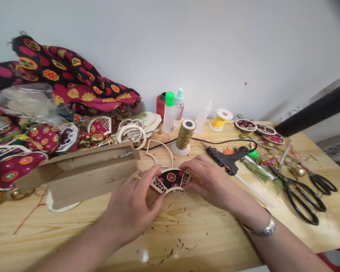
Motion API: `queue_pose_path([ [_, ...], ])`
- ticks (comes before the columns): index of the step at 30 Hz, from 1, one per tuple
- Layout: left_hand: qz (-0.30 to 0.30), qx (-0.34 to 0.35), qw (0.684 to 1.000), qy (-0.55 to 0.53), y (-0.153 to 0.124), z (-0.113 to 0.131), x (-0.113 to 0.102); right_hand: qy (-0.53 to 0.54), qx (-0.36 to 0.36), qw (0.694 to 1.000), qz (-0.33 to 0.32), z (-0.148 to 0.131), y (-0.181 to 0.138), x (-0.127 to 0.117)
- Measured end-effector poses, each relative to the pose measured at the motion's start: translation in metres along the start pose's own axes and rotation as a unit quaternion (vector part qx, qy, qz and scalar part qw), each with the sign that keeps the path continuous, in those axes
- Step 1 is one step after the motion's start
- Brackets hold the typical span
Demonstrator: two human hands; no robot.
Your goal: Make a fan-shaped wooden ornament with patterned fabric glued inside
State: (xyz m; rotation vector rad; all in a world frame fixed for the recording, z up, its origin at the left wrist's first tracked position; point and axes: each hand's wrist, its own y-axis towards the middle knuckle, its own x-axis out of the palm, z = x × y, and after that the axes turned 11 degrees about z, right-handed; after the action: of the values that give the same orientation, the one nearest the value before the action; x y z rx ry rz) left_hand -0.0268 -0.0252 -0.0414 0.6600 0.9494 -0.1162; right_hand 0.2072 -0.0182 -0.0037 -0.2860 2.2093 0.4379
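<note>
Forearms (86, 240) slant inward; left hand (134, 204) and right hand (209, 181) pinch opposite ends of fan-shaped piece (171, 177).

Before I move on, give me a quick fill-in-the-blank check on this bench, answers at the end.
1. The left hand and the right hand hold a fabric-and-wood piece shaped like a folding ____.
2. The black glue gun lies nearer the ____ hand.
3. The white bottle just left of the mint-capped bottle has a ____ cap.
4. The small white spool near the wall carries ____ thread.

Missing words: fan; right; green; yellow.
</note>
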Motion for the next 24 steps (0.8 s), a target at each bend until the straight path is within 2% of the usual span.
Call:
queue_pose_path([
  [24,-0.009,-0.015,0.999,0.028,0.0011,0.0023,0.0016,-0.031,-0.013,0.999,-0.007,0.0013,0.0006,0.002],
])
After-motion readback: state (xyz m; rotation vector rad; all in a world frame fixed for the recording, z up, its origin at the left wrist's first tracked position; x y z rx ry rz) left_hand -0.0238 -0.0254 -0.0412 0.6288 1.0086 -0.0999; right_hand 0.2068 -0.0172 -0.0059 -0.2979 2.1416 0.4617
